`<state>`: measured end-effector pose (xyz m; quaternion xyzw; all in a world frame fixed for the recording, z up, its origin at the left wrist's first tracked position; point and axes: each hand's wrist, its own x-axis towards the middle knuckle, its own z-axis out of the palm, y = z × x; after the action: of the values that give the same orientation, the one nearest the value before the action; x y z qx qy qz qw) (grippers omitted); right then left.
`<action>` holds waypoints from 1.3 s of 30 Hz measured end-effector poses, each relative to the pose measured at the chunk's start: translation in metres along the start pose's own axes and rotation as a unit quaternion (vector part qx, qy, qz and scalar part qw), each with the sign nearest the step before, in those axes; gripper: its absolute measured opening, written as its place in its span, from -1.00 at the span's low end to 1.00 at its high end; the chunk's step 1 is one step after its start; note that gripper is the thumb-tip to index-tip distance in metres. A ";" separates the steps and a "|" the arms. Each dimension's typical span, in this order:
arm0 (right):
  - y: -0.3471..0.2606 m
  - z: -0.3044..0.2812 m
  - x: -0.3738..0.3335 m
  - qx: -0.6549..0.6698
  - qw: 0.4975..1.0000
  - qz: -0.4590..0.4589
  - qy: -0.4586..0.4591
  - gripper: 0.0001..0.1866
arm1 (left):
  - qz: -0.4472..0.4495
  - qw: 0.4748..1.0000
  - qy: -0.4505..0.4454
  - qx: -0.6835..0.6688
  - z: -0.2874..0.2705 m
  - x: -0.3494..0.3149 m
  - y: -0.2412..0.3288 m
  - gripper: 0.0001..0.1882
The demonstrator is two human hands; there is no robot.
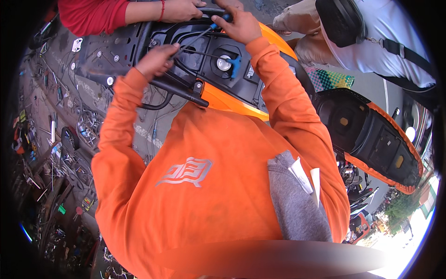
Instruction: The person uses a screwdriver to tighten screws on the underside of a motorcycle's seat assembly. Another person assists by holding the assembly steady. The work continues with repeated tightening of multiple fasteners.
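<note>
My left hand point(159, 61) is closed at the lower end of a thin metal shaft, above the black rear frame of a motorcycle point(218, 95) with orange side panels. That shaft belongs to a long tool with a blue handle point(214, 25). My right hand point(242, 27) grips the tool at its handle, near the frame's far side. A blue T-handle wrench point(235, 66) lies across the black seat area, beside a round silver cap point(223, 63). Just left of my right hand, a co-worker's hand point(182, 10) with a red bracelet touches the far edge of the frame.
A person in a white shirt point(390, 37) with a black bag point(342, 21) stands at the far right. The detached motorcycle seat point(367, 128) lies underside up at right. Tools and metal scraps point(60, 158) litter the ground at left. A grey cloth point(297, 204) hangs on my clothing.
</note>
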<state>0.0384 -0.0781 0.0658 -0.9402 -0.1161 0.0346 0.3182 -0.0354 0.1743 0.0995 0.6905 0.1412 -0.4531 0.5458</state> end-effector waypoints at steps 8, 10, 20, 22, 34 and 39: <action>0.015 0.017 0.002 0.061 0.996 -0.046 0.039 -0.33 | 0.053 0.998 -0.019 -0.018 -0.011 0.015 -0.032 -0.54; 0.017 0.017 0.004 0.070 0.997 -0.032 0.014 -0.30 | 0.084 0.996 -0.017 0.014 -0.010 0.015 -0.031 -0.56; -0.003 0.024 -0.014 0.129 0.984 0.030 0.121 -0.42 | 0.262 0.913 0.246 0.194 0.045 0.018 -0.050 -0.68; -0.002 0.027 -0.014 0.144 0.980 0.020 0.134 -0.45 | 0.268 0.925 0.228 0.142 0.048 0.014 -0.056 -0.67; 0.012 0.025 0.007 0.035 0.997 -0.034 0.065 -0.51 | 0.214 0.882 0.291 0.302 0.036 0.013 -0.025 -0.54; 0.008 0.018 0.008 0.051 0.998 -0.011 0.039 -0.49 | 0.352 0.741 0.440 0.365 0.029 0.025 -0.037 -0.53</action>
<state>0.0450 -0.0718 0.0465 -0.9220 -0.1124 -0.0002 0.3704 -0.0603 0.1546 0.0570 0.9600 -0.0633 0.1087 0.2500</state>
